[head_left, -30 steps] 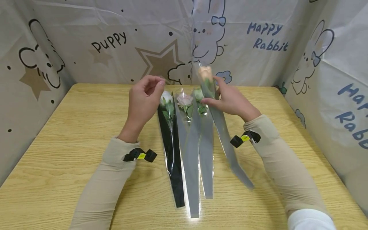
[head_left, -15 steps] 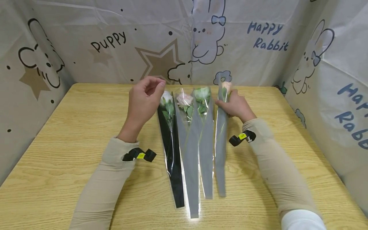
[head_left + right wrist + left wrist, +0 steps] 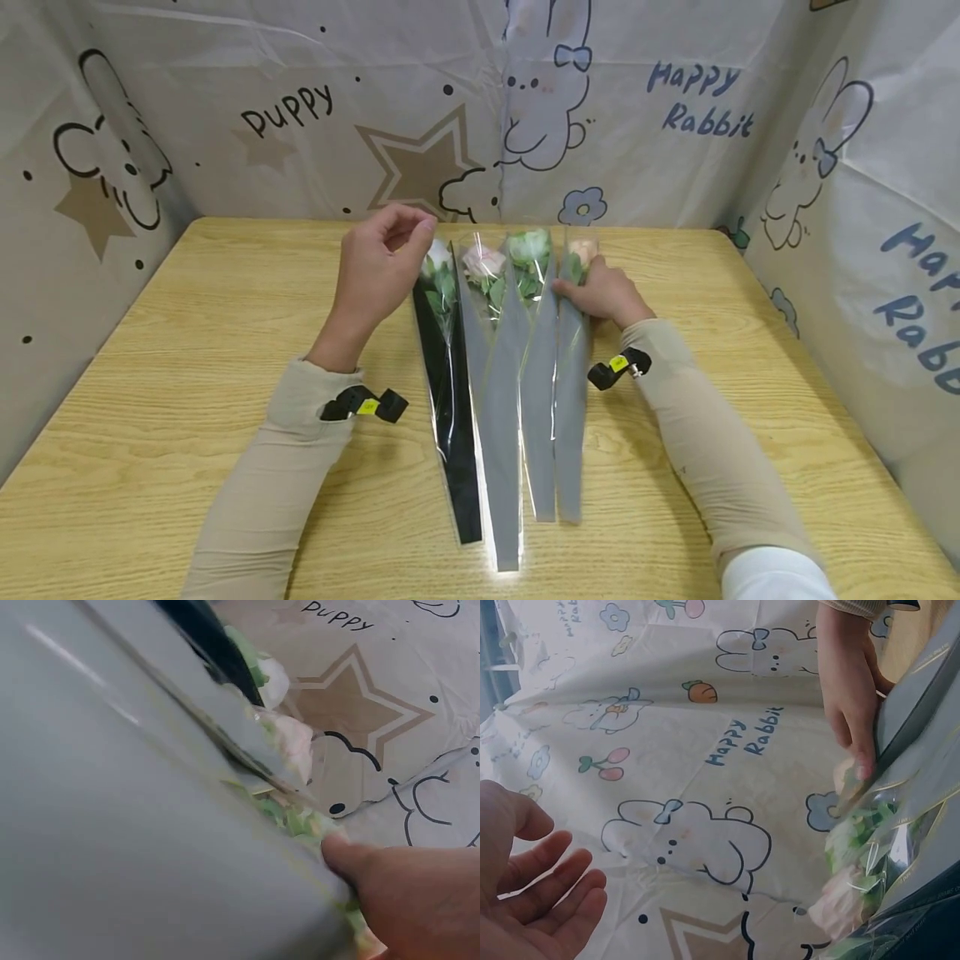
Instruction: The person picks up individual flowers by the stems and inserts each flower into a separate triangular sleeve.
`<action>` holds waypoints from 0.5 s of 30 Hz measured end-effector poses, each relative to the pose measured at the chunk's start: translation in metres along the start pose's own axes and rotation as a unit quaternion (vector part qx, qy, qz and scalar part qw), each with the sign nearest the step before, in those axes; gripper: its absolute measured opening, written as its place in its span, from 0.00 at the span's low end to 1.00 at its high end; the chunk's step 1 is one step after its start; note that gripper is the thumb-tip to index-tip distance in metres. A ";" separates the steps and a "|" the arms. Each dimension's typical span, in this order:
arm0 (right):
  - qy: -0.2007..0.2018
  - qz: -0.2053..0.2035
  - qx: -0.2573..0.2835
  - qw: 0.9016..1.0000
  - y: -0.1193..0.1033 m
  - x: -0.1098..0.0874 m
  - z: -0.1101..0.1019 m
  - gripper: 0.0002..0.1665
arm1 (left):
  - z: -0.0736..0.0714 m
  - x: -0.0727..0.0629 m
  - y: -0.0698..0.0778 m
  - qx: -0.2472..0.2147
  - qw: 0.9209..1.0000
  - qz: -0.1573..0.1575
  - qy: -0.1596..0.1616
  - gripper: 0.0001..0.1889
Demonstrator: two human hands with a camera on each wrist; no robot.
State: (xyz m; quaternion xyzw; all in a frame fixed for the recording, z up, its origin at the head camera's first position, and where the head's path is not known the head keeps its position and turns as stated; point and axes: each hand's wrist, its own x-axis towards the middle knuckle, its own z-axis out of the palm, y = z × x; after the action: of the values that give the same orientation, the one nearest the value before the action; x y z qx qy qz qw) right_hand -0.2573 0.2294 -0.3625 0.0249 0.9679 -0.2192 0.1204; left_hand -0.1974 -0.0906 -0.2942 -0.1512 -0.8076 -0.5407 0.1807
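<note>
My right hand [image 3: 607, 293] holds a peach rose [image 3: 582, 250] by its grey-backed clear sleeve [image 3: 573, 400], thumb on the left side, just below the bloom. To its left lie a pale green rose [image 3: 529, 247] and a pale pink rose [image 3: 483, 262], both in grey wraps, and a white rose [image 3: 437, 260] in a black wrap [image 3: 447, 417]. Beside the white bloom hovers my left hand [image 3: 381, 267], fingers loosely bent and nothing in them. In the right wrist view the grey wrap [image 3: 150, 825] fills the left side, with the thumb [image 3: 345, 855] at its edge.
The wrapped roses lie side by side on a wood-grain table [image 3: 225, 375]. A printed cloth [image 3: 285, 50] with rabbits, stars and lettering stands around the back and sides. Each sleeve carries a black wrist strap with a camera.
My right hand has lowered the peach rose from a raised, slanted position, moving it down beside the green rose and roughly parallel to it. The left hand has stayed in place.
</note>
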 end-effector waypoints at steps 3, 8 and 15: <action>-0.007 -0.001 -0.007 1.000 0.000 -0.001 0.000 0.63 | 0.000 0.000 0.000 0.003 1.000 0.000 -0.003 0.13; -0.015 0.000 -0.024 1.000 0.002 -0.004 -0.005 0.67 | -0.002 0.001 0.000 0.012 1.000 0.001 -0.006 0.14; -0.047 0.020 -0.017 0.999 0.014 -0.006 -0.019 0.75 | -0.013 0.004 -0.001 0.015 1.000 -0.002 0.002 0.13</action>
State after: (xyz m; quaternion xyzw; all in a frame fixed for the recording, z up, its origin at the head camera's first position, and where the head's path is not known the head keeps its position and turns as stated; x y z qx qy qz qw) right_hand -0.2540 0.2502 -0.3501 0.0320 0.9641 -0.2013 0.1702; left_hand -0.1993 -0.1028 -0.2887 -0.1454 -0.8156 -0.5290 0.1836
